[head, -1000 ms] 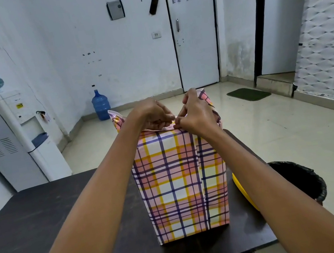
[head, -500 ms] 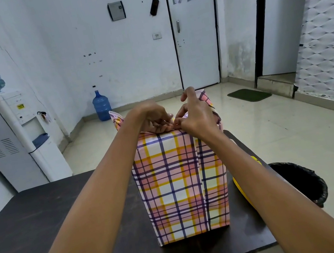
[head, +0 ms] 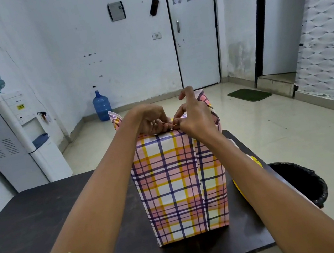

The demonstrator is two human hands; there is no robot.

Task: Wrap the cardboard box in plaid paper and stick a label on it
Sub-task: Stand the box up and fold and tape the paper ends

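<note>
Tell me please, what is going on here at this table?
A person is wrapping a tall box in plaid paper on a dark table. The sides are already covered. The left grip and the right grip meet at the near top edge, fingers curled, pinching the paper there. At both ends of the top, paper flaps stand up unfolded. No label shows on the box.

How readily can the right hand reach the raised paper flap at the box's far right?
Probably yes: the right hand sits just beside the flap, nothing between them, though its fingers are busy pinching the top fold.
</note>
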